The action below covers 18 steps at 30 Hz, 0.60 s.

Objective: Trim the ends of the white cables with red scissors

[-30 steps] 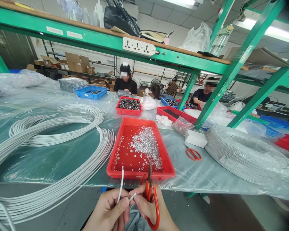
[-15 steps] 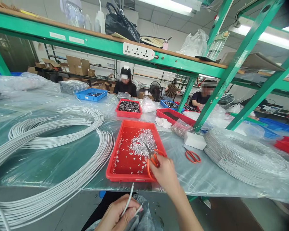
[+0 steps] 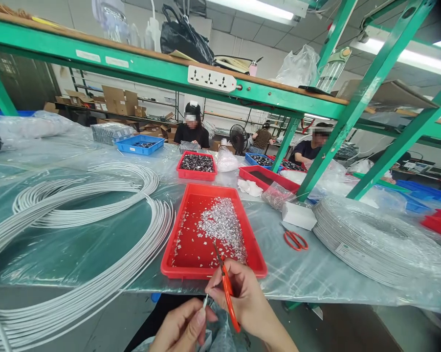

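Observation:
My left hand [image 3: 186, 325] is closed on a white cable [image 3: 205, 301], its short end poking up between thumb and finger. Just above it, my right hand [image 3: 242, 298] has orange-handled scissors [image 3: 226, 283] in its grip, the blades pointing up and away over the tray. The right thumb and fingertip pinch at the cable's tip; whether a small piece is between them is too small to tell. Behind both hands lies a red tray [image 3: 194, 244] on the table edge, with a heap of small silvery pieces [image 3: 222, 222] mostly in its right half.
Bundled white cables [image 3: 106, 264] cover the left of the table. At right lie a second pair of scissors [image 3: 296, 240], a white box [image 3: 298, 215] and a wrapped cable coil [image 3: 374, 239]. Green shelf posts [image 3: 367, 98] rise at right. Co-workers [image 3: 191, 129] sit across the table.
My right hand has come down and toward me from the heap to the cable end, bringing the scissors. The left hand's grip on the cable has shifted, and less cable shows.

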{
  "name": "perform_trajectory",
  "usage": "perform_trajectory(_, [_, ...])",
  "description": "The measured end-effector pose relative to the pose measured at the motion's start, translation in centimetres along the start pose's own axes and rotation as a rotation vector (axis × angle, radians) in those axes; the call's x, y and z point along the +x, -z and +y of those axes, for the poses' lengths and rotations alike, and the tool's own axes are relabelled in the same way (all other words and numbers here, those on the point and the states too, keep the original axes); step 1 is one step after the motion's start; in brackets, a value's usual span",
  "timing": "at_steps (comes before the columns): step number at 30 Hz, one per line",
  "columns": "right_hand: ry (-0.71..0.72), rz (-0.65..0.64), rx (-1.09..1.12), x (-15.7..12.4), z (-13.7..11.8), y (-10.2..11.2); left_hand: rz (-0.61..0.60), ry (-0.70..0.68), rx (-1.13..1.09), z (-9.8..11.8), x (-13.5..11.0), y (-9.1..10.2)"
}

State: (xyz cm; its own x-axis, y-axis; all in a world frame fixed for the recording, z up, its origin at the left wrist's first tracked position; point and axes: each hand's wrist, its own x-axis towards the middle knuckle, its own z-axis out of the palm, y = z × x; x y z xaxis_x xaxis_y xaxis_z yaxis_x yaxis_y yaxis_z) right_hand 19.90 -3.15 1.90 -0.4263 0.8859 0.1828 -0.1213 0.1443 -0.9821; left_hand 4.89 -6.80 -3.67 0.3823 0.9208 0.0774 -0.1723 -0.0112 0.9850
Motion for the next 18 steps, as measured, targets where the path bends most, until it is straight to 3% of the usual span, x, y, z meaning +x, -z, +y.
perform_trajectory(4, [0.029, -0.051, -0.101, -1.4, 0.4, 0.9, 0.278, -0.091, -0.088, 1.7, -0.3, 0.0])
perform_trajectory(7, [-0.061, -0.113, -0.286, -3.2, 0.0, 1.7, 0.377, -0.13, -0.074, 2.4, -0.5, 0.1])
perform_trajectory(10, [-0.169, -0.113, -0.58, -4.2, -1.1, 1.9, 0.407, -0.121, -0.047, 2.7, -0.7, 0.0])
perform_trajectory(12, [-0.251, -0.184, -0.691, -4.2, -1.8, 1.9, 0.4, -0.187, 0.046, 2.7, -0.7, 0.0])
perform_trajectory(15, [-0.301, -0.266, -0.709, -4.0, -2.2, 2.0, 0.363, -0.269, 0.191, 2.6, -0.7, 0.2])
perform_trajectory(18, [-0.274, -0.248, -0.693, -4.0, -2.0, 2.2, 0.346, -0.277, 0.229, 2.5, -0.7, 0.5])
